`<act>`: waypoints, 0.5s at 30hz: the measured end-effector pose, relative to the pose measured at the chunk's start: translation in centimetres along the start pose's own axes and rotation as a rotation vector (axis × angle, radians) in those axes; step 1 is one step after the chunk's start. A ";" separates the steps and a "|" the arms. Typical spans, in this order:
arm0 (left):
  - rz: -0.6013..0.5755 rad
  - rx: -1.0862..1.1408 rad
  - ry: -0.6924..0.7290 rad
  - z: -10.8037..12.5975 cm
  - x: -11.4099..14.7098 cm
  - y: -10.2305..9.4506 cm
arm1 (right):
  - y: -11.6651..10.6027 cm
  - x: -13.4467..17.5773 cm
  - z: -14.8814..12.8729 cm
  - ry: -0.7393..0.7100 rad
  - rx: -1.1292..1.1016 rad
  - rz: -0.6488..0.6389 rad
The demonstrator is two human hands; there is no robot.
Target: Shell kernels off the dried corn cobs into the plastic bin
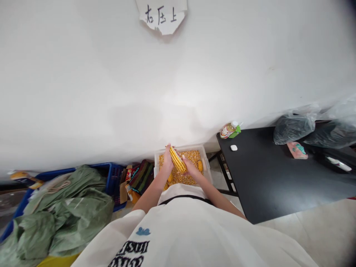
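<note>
A yellow corn cob [178, 160] is held between my two hands, tilted with its upper end toward the wall. My left hand [167, 157] grips it from the left near the upper end. From the right, my right hand [189, 165] closes on its lower part. A strip along the cob's upper right side looks pale. Beneath my hands is a clear plastic bin [206, 163] with loose corn kernels [191, 180] in it. Another corn cob [200, 165] lies on the kernels at the right, and more cob pieces show at the lower left, partly hidden by my left arm.
To the right stands a black table [267, 174] with a bottle [228, 130], a green carton [235, 132], a small white case [233, 147] and dark plastic bags [296, 128]. A blue crate [112, 178] with green cloth [75, 200] is at left. A white wall [139, 85] rises ahead.
</note>
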State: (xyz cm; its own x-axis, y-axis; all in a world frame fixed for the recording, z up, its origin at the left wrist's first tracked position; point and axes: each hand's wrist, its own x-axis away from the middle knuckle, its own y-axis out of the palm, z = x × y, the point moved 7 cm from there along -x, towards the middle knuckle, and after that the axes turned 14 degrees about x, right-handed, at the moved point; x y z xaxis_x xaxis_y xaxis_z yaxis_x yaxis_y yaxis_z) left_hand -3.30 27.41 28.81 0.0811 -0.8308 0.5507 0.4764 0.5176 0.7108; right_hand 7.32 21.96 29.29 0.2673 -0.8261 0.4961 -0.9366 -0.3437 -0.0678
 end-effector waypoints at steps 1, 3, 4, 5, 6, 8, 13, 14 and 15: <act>-0.021 0.003 0.007 0.1 -0.1 0.2 | 0.2 0.2 -0.2 -0.026 0.000 -0.040; -0.021 0.009 0.013 0.0 -0.4 0.2 | 0.3 0.4 -0.5 -0.071 0.009 -0.059; -0.017 0.012 0.012 0.0 -0.5 0.2 | 0.3 0.3 -0.4 -0.080 0.020 -0.033; -0.016 0.016 0.008 -0.1 -0.7 0.2 | 0.1 0.3 -0.3 -0.080 0.035 0.005; -0.016 0.019 0.001 -0.2 -0.8 0.2 | 0.0 0.2 -0.1 -0.073 0.051 0.044; -0.015 0.019 -0.019 -0.4 -0.9 0.3 | 0.0 -0.1 0.1 -0.057 0.078 0.099; 0.017 -0.009 -0.029 -0.5 -0.7 0.6 | -0.2 -0.7 0.6 0.047 0.029 0.155; 0.023 -0.013 -0.025 -0.4 -0.6 0.6 | -0.3 -0.7 0.5 0.065 0.000 0.137; 0.026 -0.014 -0.022 -0.4 -0.6 0.7 | -0.2 -0.6 0.4 0.070 -0.034 0.102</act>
State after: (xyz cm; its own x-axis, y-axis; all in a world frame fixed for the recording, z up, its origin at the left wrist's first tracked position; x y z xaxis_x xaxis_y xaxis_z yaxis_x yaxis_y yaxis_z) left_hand -2.69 28.19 28.82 0.0740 -0.8125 0.5783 0.4870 0.5355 0.6900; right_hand 7.46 22.36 28.68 0.1550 -0.8224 0.5474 -0.9656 -0.2431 -0.0918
